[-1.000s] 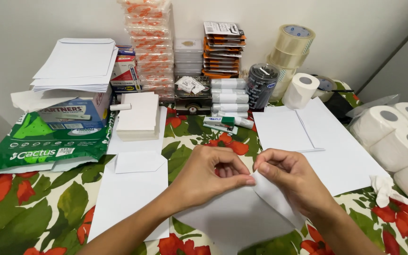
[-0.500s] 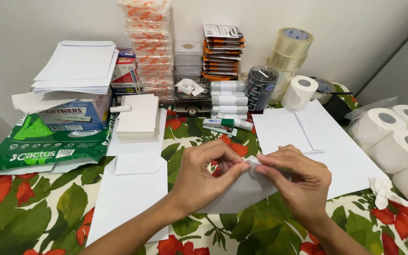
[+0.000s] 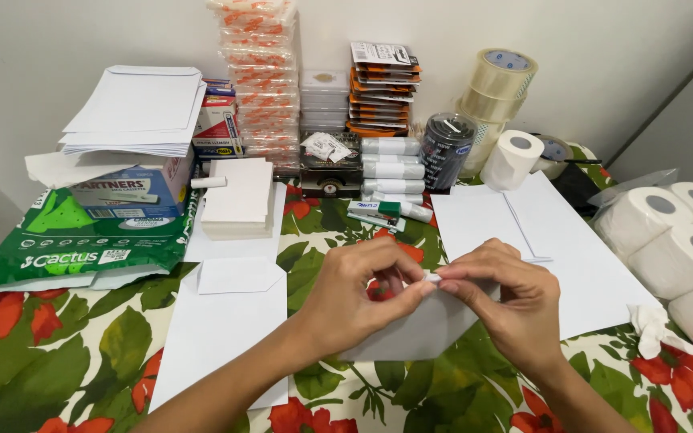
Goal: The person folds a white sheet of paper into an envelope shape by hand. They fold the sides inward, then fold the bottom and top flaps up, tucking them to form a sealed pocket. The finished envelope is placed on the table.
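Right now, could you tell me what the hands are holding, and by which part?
Both hands, left hand and right hand, pinch a folded white paper sheet at its top edge, fingertips meeting at the middle, above the floral tablecloth.

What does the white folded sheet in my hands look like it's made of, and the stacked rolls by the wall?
The white folded sheet looks like matte paper: thin, with sharp creases. The stacked clear rolls look like glossy plastic packing tape, translucent yellowish, probably on card cores.
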